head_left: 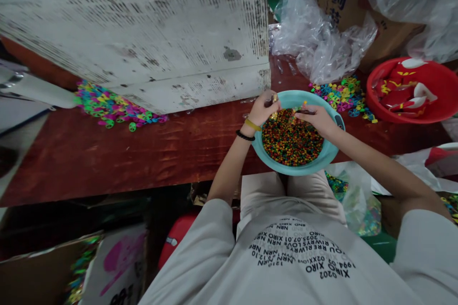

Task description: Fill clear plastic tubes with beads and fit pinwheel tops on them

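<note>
A light blue plastic basin (331, 151) stands at the table's front edge, just in front of my body. Small round multicoloured beads (291, 147) fill its bottom. Over the basin's left rim, my left hand (264, 107) has its fingers pinched round a small shiny golden piece, too blurred to name. My right hand (317, 118) comes in from the right, low over the beads. Its fingers are pressed together, with small coloured bits at the tips that I cannot make out. A gap separates the two hands.
A big scuffed white carton (179, 47) rises behind the reddish table (171, 152). Colourful small plastic pieces lie in piles left (110, 107) and right (343, 93). A red basin (445, 90) with packaged items, crumpled clear bags (311, 28) and a brown carton (390, 33) stand at right.
</note>
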Available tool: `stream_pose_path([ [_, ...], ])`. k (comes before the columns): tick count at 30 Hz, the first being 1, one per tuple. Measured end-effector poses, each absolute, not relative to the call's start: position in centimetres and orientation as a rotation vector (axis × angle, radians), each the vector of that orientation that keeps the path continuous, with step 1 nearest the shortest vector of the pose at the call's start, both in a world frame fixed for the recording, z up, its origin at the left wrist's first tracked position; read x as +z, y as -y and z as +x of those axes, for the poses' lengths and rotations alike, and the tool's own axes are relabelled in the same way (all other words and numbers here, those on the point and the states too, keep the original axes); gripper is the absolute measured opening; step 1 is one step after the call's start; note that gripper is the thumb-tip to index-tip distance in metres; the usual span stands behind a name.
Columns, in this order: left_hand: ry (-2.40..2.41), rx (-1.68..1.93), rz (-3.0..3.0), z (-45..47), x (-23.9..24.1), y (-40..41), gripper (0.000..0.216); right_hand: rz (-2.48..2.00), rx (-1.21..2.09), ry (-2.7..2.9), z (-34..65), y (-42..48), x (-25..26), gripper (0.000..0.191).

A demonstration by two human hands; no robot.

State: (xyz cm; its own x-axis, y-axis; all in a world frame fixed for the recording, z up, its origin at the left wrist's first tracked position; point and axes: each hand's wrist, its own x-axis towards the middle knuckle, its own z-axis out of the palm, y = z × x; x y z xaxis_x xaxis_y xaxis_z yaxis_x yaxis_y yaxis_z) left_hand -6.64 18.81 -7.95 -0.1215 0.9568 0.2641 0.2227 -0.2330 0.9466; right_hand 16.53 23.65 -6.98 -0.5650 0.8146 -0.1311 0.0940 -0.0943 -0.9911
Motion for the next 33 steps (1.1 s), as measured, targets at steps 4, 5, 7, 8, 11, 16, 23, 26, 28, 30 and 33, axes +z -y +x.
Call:
stream_pose_path([
  [4, -1.371, 1.273, 1.565, -5.2, -7.2, -17.5, 0.037, -0.953, 1.566, 1.78, 17.2, -23.6, -6.2, 0.044],
  [5, -1.389, 1.255, 1.588, -4.8, -7.0, -17.3, 0.038, -0.927, 1.536, 1.831, 17.3, -23.5, -6.1, 0.044],
  [7, -1.435, 1.209, 1.621, -4.1, -6.6, -17.1, 0.037, -0.89, 1.477, 1.916, 17.4, -23.2, -5.8, 0.044],
  [8, -1.461, 1.183, 1.63, -3.8, -6.4, -17.0, 0.035, -0.886, 1.452, 1.943, 17.5, -23.0, -5.7, 0.044],
  [11, -1.527, 1.131, 1.635, -3.4, -5.8, -16.8, 0.032, -0.884, 1.448, 1.948, 17.5, -22.9, -5.8, 0.041],
  [16, -1.593, 1.294, 1.552, -6.1, -3.9, -15.4, 0.036, -0.898, 1.616, 1.736, 17.0, -23.3, -6.9, 0.042],
  [23, -1.934, 1.667, 1.249, -16.9, -4.7, -9.2, 0.039, -1.018, 1.697, 1.562, 16.6, -23.7, -9.1, 0.046],
  [26, -2.03, 1.636, 1.136, -19.7, -8.1, -6.7, 0.04, -1.018, 1.654, 1.576, 16.7, -23.6, -9.5, 0.046],
  [28, -2.087, 1.607, 1.034, -20.6, -10.4, -5.5, 0.04, -1.041, 1.623, 1.579, 16.8, -23.6, -9.6, 0.048],
  [30, -2.125, 1.595, 0.928, -21.1, -12.4, -4.8, 0.04, -1.074, 1.604, 1.564, 16.8, -23.6, -9.6, 0.049],
  [33, -2.132, 1.584, 0.864, -21.6, -14.2, -4.1, 0.039, -1.108, 1.601, 1.546, 16.9, -23.6, -9.7, 0.049],
])
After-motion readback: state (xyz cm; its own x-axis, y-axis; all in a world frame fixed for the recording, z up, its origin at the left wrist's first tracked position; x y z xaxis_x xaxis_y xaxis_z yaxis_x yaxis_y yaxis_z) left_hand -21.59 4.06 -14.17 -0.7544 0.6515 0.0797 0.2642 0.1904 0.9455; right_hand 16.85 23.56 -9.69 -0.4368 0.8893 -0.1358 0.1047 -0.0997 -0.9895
